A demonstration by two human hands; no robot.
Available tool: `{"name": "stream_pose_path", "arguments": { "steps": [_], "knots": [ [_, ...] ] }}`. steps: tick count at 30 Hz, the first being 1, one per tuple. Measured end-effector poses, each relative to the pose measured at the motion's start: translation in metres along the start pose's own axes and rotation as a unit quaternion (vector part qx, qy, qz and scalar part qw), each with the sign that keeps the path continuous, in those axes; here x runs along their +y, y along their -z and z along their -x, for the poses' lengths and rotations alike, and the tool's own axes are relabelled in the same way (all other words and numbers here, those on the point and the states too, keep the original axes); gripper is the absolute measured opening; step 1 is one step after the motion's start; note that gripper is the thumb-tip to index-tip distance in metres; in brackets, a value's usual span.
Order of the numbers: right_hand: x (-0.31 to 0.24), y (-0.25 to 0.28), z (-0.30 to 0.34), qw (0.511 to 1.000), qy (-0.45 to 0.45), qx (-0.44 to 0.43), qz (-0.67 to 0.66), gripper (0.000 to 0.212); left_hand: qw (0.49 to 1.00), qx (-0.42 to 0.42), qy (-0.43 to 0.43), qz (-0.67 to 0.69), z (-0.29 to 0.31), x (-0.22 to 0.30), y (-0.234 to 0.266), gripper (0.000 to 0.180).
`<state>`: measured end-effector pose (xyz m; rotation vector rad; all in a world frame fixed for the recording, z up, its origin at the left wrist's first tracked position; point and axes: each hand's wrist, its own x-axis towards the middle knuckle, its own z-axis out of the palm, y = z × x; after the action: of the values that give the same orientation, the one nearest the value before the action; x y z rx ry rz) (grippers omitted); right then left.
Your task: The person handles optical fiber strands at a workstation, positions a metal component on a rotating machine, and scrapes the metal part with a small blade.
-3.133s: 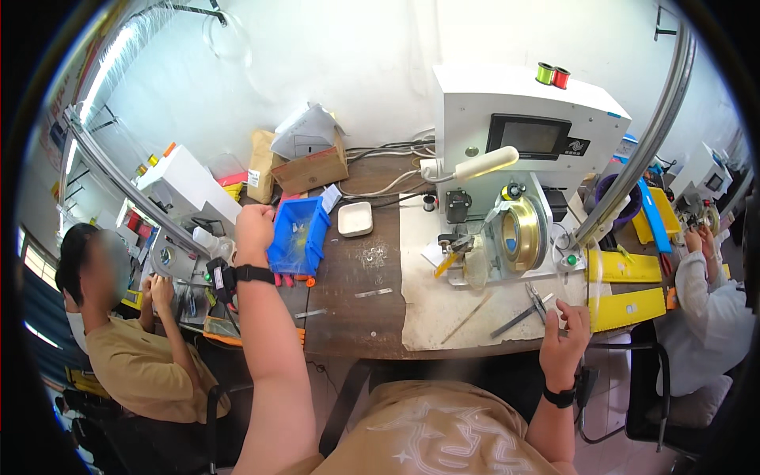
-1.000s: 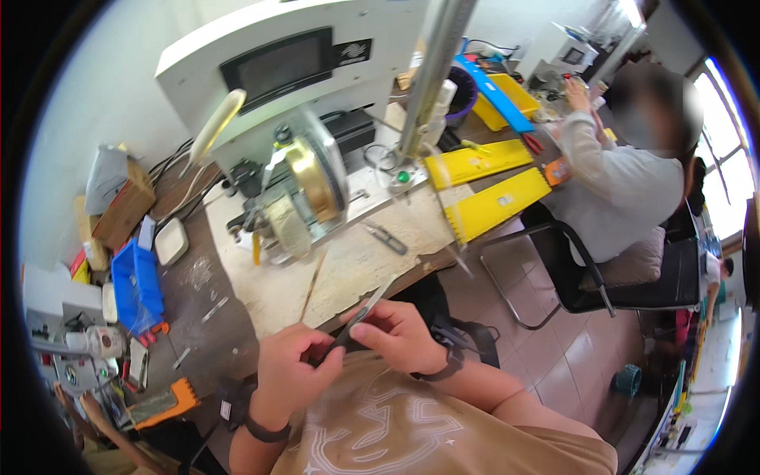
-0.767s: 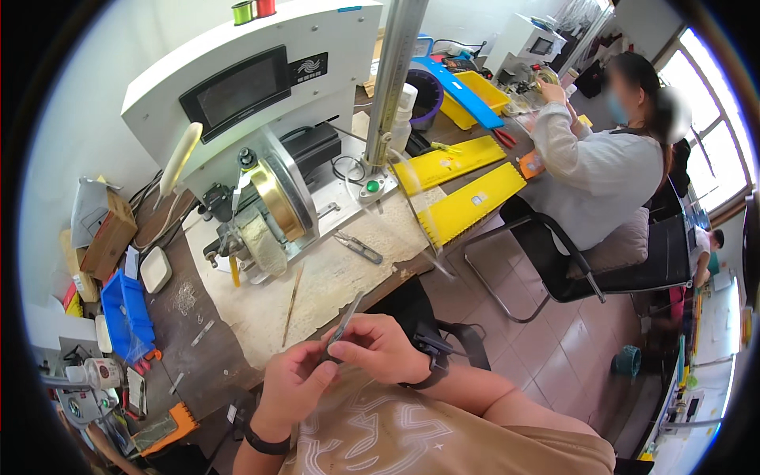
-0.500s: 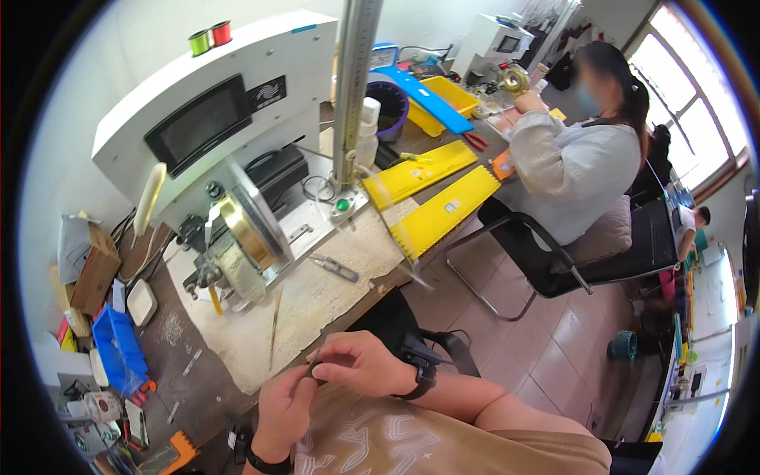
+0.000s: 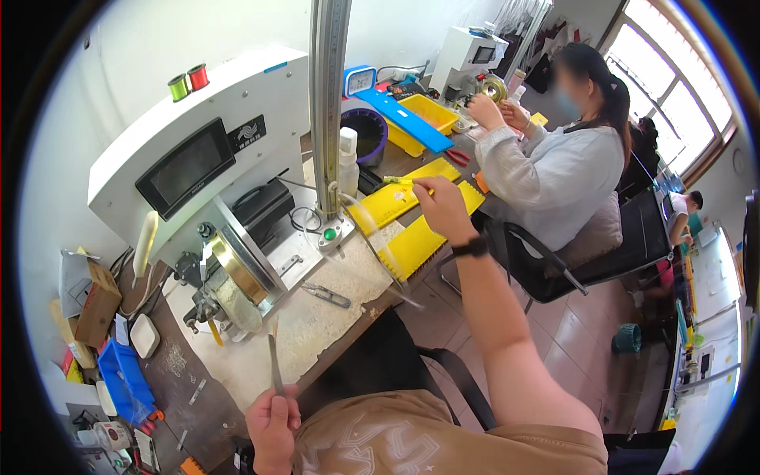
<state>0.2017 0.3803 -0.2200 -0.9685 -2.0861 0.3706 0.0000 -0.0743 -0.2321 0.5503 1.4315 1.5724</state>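
My left hand [image 5: 273, 423], at the lower edge, is closed round a slim grey tool [image 5: 275, 364] that points up over the pale mat; its exact kind is unclear. A thin tan tip shows at the tool's far end. My right arm stretches far forward, and my right hand [image 5: 445, 210] is over the yellow boards [image 5: 434, 229]. Its fingers are pinched at the right end of a yellow-green pen-like tool [image 5: 399, 180], which lies along the farther board. Left of the boards stands a white machine [image 5: 198, 119] with a dark screen and a gold-rimmed wheel [image 5: 245, 273].
A utility knife [image 5: 326, 295] lies on the pale mat [image 5: 305, 336]. Behind the metal post [image 5: 326, 103] are a white bottle [image 5: 348, 162], a purple-rimmed bucket [image 5: 380, 131] and a yellow bin [image 5: 434, 115]. A blue bin [image 5: 125, 380] is at left. A co-worker [image 5: 554, 174] sits at right.
My hands were together over my lap, fingers touching. They have parted: the right reached forward to the yellow-green tool, and the left now holds the grey tool upright. The view shifted slightly.
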Motion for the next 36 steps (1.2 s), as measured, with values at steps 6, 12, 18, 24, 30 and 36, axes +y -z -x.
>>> {"name": "stream_pose_path", "arguments": {
  "steps": [6,12,18,24,30,36],
  "knots": [
    [0.05,-0.053,-0.055,0.973,0.016,-0.103,0.208,0.024,0.996,0.056,-0.028,0.057,0.003,0.001,0.0,0.039],
    [0.065,-0.072,-0.063,0.925,-0.002,-0.233,0.299,0.027,0.994,0.089,-0.039,0.049,0.008,0.004,0.005,0.037],
    [0.058,-0.062,-0.056,0.976,0.075,-0.021,0.204,0.024,0.993,0.097,-0.041,0.05,0.008,0.007,0.005,0.035],
    [-0.021,0.025,0.027,0.886,-0.17,0.218,-0.372,0.034,0.981,0.152,-0.115,0.022,-0.003,0.023,0.004,0.037],
    [-0.117,0.049,0.144,0.74,-0.311,0.086,-0.591,0.052,0.877,0.161,-0.273,-0.361,-0.029,0.059,-0.024,0.026],
    [-0.177,0.042,0.196,0.629,-0.342,-0.09,-0.692,0.058,0.744,0.1,-0.434,-0.498,-0.049,0.075,-0.067,0.014]
  ]
}}
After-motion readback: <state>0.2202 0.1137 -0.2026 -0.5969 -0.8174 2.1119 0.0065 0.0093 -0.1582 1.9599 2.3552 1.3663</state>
